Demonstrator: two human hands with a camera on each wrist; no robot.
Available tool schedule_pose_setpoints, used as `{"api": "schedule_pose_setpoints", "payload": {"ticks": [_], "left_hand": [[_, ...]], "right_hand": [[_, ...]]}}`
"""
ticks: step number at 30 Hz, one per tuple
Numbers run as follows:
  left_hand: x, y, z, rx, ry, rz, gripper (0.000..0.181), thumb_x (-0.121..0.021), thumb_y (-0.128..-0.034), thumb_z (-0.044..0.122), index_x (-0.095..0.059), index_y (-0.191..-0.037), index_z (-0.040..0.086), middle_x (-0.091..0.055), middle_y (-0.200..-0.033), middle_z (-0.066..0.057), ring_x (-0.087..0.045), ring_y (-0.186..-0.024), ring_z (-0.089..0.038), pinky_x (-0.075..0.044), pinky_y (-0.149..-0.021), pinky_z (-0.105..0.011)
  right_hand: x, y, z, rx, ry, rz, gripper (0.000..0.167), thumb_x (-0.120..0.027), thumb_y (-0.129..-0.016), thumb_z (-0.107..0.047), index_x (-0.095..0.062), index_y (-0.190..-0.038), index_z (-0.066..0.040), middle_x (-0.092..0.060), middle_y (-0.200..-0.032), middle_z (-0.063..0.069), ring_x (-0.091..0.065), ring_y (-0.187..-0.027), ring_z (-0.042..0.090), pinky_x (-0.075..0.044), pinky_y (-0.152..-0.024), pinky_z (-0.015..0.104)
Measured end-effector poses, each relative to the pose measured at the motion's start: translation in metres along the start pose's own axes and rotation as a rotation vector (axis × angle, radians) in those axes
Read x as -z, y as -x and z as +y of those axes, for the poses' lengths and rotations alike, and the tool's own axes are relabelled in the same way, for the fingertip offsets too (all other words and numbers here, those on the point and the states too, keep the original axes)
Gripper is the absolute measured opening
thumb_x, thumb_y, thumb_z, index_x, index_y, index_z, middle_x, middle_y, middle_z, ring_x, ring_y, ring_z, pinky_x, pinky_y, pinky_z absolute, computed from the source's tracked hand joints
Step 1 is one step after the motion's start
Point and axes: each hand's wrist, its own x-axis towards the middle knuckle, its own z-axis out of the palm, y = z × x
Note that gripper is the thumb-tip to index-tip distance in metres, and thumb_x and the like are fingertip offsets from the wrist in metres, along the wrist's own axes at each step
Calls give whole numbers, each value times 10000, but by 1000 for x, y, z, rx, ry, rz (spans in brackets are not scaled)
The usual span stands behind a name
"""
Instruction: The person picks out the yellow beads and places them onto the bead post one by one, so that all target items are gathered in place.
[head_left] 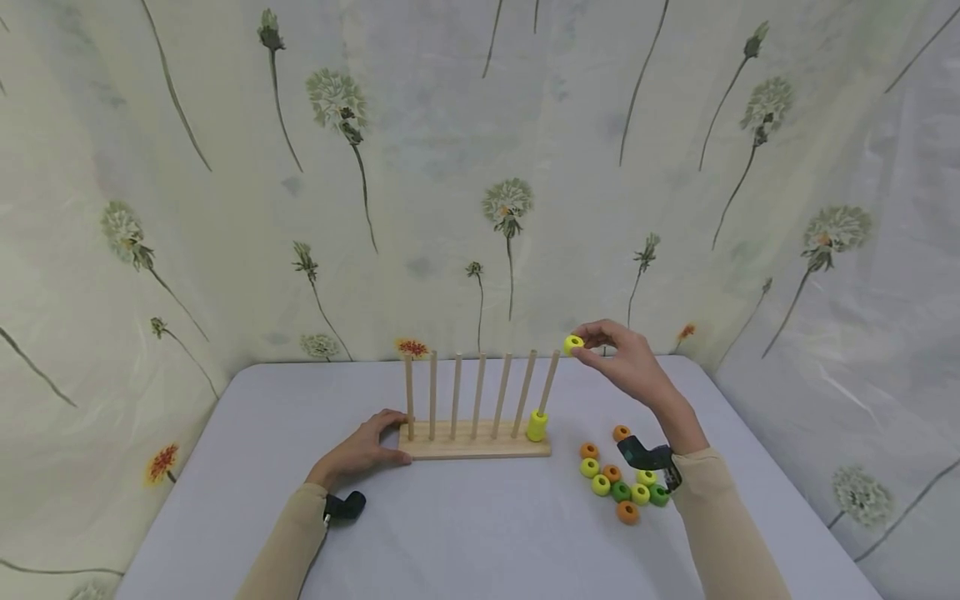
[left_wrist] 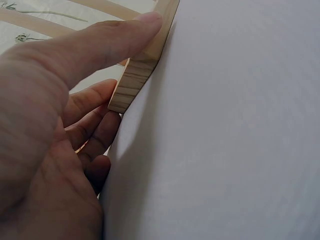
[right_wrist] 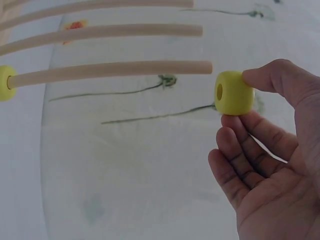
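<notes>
White table [head_left: 450, 525], left fingers [left_wrist: 95, 100] gripping rack [head_left: 480, 451] (rightmost peg [head_left: 550, 382] beaded), right fingers [right_wrist: 270, 135] pinching bead [right_wrist: 235, 95]

No lettering or numbers can be read

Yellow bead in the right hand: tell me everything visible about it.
The yellow bead is a chunky, rounded barrel, smooth and evenly coloured, perhaps painted wood, with a round hole. The thumb and fingers of the right hand pinch it in the air beside the top of the rightmost peg. Its hole faces roughly toward the peg's tip; the right-wrist view shows a small gap between them, so it isn't threaded.
</notes>
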Motion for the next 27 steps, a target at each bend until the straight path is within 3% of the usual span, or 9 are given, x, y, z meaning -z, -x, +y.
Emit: {"api": "schedule_pose_setpoints", "payload": {"ticks": [13,27], "left_hand": [[0,-1,-1,24,-2,2,767,-830,-710,444,-504,-1362,205,-410,-1468,-12,-267,-1439,-296,-203,-1173,-548],[0,-1,-3,0,3,-3,773,-832,-720,414,-495,-1376,184,-418,-1464,-27,-267,-1436,-312,-195,-1167,-569]], "right_hand": [[-5,-5,-8,39,-14,-17,382,-679,-894,-378,-619,-1171,-122,-645,-1139,57,-607,-1006,223,-490,-898,491],[-11,-6,-10,43,-29,-31,377,-685,-887,-387,-618,-1165,-141,-648,-1125,40,-603,-1003,212,-495,-892,487]]}}
